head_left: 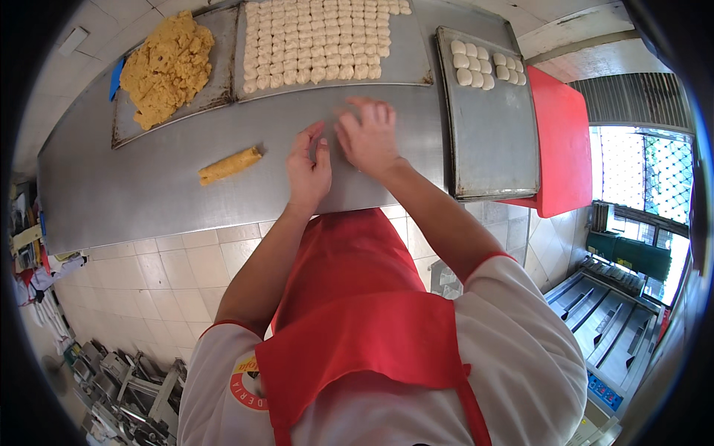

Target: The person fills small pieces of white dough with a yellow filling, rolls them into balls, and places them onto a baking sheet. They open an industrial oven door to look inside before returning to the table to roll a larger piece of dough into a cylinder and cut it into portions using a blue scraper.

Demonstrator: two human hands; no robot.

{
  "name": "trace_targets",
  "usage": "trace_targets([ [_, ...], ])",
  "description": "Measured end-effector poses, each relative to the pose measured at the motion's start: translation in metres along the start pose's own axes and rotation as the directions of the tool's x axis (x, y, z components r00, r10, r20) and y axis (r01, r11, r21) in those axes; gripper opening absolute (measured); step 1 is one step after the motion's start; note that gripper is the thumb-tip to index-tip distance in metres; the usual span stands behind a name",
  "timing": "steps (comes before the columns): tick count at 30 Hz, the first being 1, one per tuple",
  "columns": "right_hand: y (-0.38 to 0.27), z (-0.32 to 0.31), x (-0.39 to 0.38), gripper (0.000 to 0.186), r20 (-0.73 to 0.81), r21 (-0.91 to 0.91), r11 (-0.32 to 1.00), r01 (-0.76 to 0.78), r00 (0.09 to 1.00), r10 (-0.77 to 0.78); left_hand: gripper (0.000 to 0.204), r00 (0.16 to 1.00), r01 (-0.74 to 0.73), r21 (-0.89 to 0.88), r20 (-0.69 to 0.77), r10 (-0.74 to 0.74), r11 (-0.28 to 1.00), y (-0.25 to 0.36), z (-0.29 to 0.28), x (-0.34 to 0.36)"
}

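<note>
Both my hands are over the steel table near its front edge, close together but apart. My left hand (309, 169) is loosely curved, its thumb away from its fingers, and nothing shows in it. Palm down, my right hand (370, 137) has its fingers stretched and slightly apart, the tips smeared by motion; whatever may be under the palm is hidden. Left of my hands lies a roll of yellow filling (230, 166). Beyond them, many small pale dough pieces (316, 46) sit in tight rows on a metal tray (410, 56).
A lumpy mound of yellow filling (167, 68) rests on a tray at the far left, beside a blue scraper (116, 79). At right, a dark-rimmed tray (493, 141) carries two groups of flattened dough pieces (471, 65). A red plastic surface (563, 141) stands past the table's right end.
</note>
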State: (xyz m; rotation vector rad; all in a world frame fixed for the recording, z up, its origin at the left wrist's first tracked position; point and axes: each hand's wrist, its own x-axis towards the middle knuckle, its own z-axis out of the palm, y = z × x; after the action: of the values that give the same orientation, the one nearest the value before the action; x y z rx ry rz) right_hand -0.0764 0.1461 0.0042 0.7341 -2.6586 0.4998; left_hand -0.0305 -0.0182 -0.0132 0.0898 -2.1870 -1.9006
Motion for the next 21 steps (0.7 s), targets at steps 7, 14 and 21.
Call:
trace_targets([
  [7, 0.002, 0.012, -0.015, 0.045, 0.106, -0.010, 0.866, -0.499, 0.861, 0.497, 0.029, 0.981, 0.068, 0.189, 0.166, -0.100, 0.980, -0.011, 0.009, 0.009],
  [14, 0.025, -0.046, -0.060, 0.042, 0.409, 0.499, 0.708, -0.499, 0.856, 0.316, 0.043, 0.739, -0.478, 0.420, 0.666, 0.096, 0.771, -0.002, 0.001, 0.026],
  [21, 0.031, -0.040, -0.071, 0.042, 0.294, 0.411, 0.834, -0.368, 0.920, 0.261, 0.037, 0.699, -0.224, 0.257, 0.714, -0.029, 0.940, 0.007, 0.020, 0.020],
])
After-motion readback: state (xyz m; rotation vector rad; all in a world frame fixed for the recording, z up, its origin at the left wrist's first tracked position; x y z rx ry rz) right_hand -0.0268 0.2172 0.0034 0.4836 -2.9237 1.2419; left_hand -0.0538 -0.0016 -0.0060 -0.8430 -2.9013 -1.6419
